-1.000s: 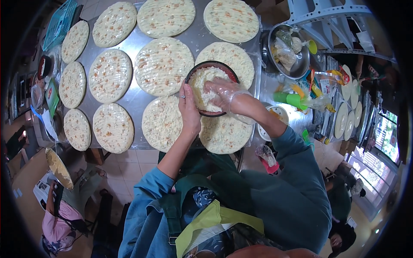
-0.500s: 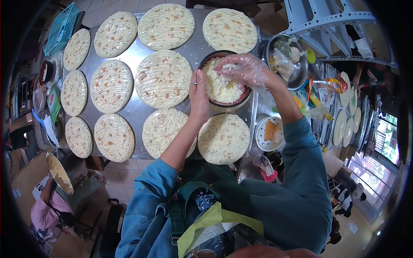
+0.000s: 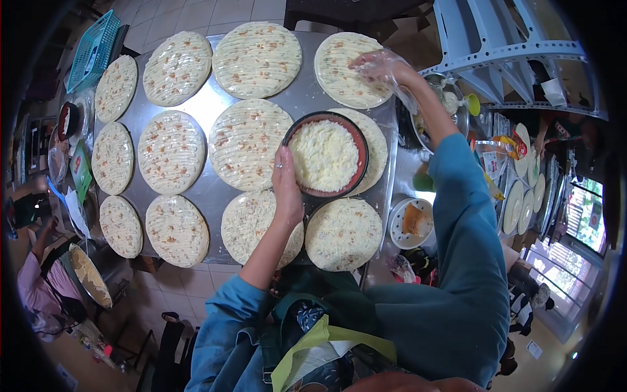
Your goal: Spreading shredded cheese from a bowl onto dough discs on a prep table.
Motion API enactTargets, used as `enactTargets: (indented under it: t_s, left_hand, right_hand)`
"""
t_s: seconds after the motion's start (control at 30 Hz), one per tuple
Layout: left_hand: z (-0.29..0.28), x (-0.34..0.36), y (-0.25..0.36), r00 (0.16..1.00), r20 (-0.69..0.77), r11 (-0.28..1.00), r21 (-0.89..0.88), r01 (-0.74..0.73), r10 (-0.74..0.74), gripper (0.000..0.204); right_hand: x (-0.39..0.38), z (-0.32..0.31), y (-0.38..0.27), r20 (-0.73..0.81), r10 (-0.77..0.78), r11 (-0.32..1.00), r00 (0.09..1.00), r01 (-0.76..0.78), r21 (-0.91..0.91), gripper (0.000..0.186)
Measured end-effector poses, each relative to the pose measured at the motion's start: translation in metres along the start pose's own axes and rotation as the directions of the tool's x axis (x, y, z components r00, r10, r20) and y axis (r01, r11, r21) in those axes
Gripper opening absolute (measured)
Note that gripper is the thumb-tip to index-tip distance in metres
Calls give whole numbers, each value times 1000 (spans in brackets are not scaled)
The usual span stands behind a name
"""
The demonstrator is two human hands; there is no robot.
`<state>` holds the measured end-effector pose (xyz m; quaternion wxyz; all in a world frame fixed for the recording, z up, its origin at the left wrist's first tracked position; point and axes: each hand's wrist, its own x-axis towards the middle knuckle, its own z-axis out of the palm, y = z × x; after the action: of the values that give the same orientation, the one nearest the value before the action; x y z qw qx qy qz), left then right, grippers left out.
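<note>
Bowl (image 3: 361, 151) over steel table (image 3: 307, 85), near right edge

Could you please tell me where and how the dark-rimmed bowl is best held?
I'd grip the bowl by its outer left side, coming from the left, as the left hand does: the bowl's round, raised rim offers an edge to clasp, while pale crumbs fill the inside, making an outside hold seem cleaner.

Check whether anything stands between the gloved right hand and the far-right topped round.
Nothing visible does. The right hand overlaps the far-right topped round in view; contact is unclear. The dark-rimmed bowl, in the left hand, is nearer the body, outside that path.
</note>
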<state>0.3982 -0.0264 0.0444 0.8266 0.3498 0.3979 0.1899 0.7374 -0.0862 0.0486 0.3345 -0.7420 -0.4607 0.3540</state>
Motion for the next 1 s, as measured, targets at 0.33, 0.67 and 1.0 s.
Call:
enactTargets:
  t_s: [0.33,0.67,1.0]
  left_hand:
    - [-31,-23,19,999,12,997,-63,35,-34,54]
    - [-30,-34,9,995,37,996,16,91,-92,63]
    - [-25,-42,9,995,54,989,125,76,-83,61]
  right_hand:
    - [28,-30,26,-187,55,803,981,-155,-575,25]
    - [67,-2,10,-183,-34,895,983,-51,-442,19]
    - [78,-44,41,-90,-77,810,993,10,-587,18]
